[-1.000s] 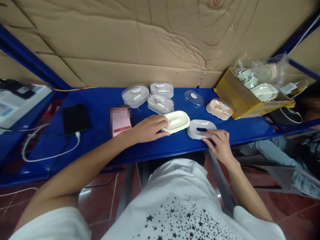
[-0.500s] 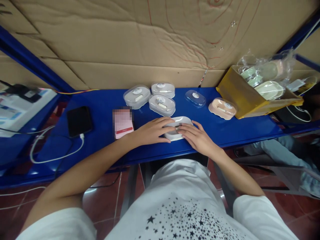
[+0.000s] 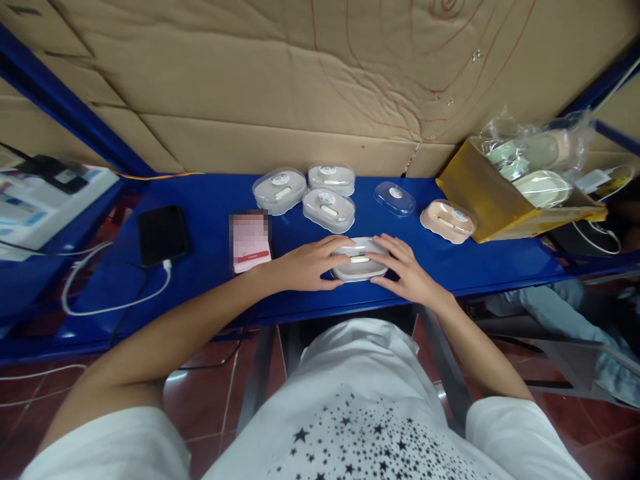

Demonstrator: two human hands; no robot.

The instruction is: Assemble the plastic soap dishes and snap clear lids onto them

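A pale grey oval plastic box (image 3: 361, 270), which looks like a soap box, lies near the front edge of the blue table. A short white bar (image 3: 359, 259) shows across its middle. My left hand (image 3: 316, 265) grips its left end, thumb at the near side and fingers over the far rim. Around the right end curves my right hand (image 3: 407, 270), its fingers somewhat spread, with thumb on the near side. Whether a clear lid covers this box I cannot tell.
Three grey lidded boxes (image 3: 329, 212) stand behind. A loose clear lid (image 3: 395, 200) and a pinkish box (image 3: 449, 222) lie to the right, beside a cardboard carton (image 3: 465, 193) of bagged pieces. Two phones, one a black phone (image 3: 163, 235) on a white cable, lie left.
My right hand has shifted from over the box's middle to its right end, uncovering the white bar. My left hand stays at the left end. The view has shifted slightly.
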